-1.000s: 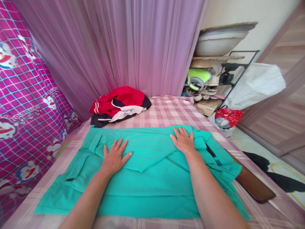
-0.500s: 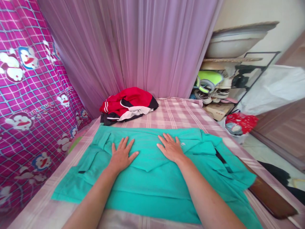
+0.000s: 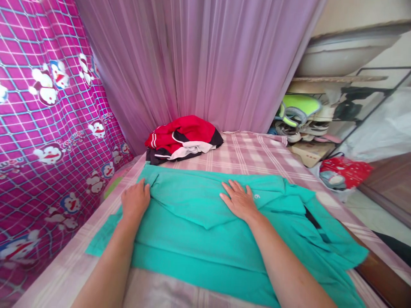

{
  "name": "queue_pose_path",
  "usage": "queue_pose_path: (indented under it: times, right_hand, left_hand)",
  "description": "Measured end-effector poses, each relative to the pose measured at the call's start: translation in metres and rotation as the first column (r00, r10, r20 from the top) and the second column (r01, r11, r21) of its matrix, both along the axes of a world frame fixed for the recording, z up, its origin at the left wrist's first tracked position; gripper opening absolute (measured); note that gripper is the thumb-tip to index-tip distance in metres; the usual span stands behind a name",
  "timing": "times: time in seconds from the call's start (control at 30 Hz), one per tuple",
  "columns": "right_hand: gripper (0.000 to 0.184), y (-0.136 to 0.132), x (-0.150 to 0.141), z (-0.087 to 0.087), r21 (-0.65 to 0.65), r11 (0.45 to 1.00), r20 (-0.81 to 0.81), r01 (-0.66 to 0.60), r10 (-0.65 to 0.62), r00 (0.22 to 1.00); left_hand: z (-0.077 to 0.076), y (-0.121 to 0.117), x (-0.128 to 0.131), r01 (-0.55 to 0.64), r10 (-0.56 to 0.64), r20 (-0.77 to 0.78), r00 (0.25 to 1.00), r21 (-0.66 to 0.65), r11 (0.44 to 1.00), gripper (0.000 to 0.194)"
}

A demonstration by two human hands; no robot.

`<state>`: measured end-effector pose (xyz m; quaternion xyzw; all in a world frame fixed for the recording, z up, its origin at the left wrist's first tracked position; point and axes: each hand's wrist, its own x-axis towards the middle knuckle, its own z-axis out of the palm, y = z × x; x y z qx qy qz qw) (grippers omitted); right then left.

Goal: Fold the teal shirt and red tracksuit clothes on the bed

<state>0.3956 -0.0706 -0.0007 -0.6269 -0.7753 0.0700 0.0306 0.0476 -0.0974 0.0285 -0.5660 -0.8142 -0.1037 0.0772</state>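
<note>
A teal-green shirt (image 3: pixel 199 248) lies spread and partly folded across the bed, one pointed flap resting over its middle. At its left side, my left hand (image 3: pixel 135 200) is closed on the sleeve, fingers curled down and partly out of sight; the cloth puckers beside it. My right hand (image 3: pixel 238 200) rests flat on the upper part of the shirt, fingers spread, next to a small white mark. The right sleeve, with a dark strip, stretches toward the bed's right edge.
A red, black and white garment (image 3: pixel 186 139) sits crumpled at the bed's far end, before a purple curtain (image 3: pixel 199 64). A brown phone (image 3: pixel 382 273) lies partly under the right sleeve. Pink patterned cloth (image 3: pixel 48 128) hangs left. A shoe rack (image 3: pixel 359 122) stands right.
My left hand has moved left from lying flat on the shirt to closing on the sleeve. My right hand has slid inward across the cloth and stays flat. The view has turned left.
</note>
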Motion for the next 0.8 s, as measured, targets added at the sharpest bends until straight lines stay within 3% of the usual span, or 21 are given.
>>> queue_pose_path:
  times: [0.13, 0.4, 0.6, 0.8]
  right_hand:
    - [0.060, 0.000, 0.000, 0.000, 0.009, 1.000, 0.001, 0.007, -0.007, 1.000]
    - [0.059, 0.000, 0.000, -0.001, 0.015, 1.000, 0.014, 0.006, -0.006, 1.000]
    - [0.059, 0.000, -0.001, -0.001, 0.007, 1.000, 0.007, 0.013, -0.013, 1.000]
    - [0.059, 0.000, 0.000, -0.002, 0.008, 1.000, -0.002, 0.009, -0.009, 1.000]
  left_hand:
    - [-0.003, 0.003, -0.014, -0.022, 0.034, 0.129, 0.991, -0.091, 0.996, 0.053]
    - [-0.015, 0.011, -0.024, -0.067, 0.059, 0.316, 0.947, 0.014, 0.998, 0.048]
    - [-0.006, 0.008, -0.010, 0.086, -0.114, 0.133, 0.985, 0.199, 0.976, 0.037]
    - [0.005, 0.000, -0.006, 0.025, -0.017, -0.069, 0.997, 0.119, 0.993, 0.038]
